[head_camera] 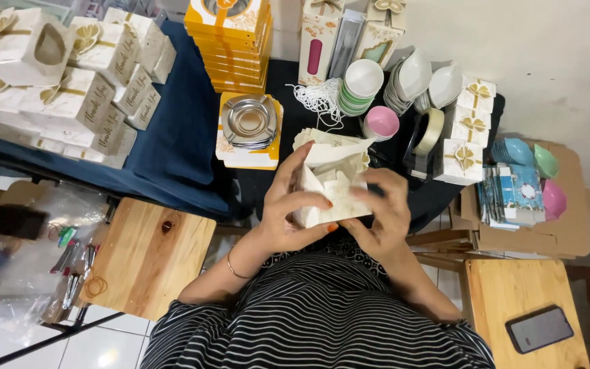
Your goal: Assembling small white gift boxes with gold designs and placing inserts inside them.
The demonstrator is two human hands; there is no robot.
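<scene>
One cream box (332, 195), half-folded, between two hands (339, 208).

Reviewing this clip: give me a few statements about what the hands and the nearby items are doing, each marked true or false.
1. Both hands hold a cream cardboard box that is partly folded. True: the left hand grips its left side and the right hand its right side.
2. The stack of metal ashtrays sits on the wooden stool at lower right. False: it rests on a yellow and white box on the dark table.
3. A phone lies on the wooden stool at lower right. True.
4. The tape dispenser is in the right hand. False: it stands untouched on the table beyond the hands.
5. The left wrist wears a thin bracelet. True.
</scene>
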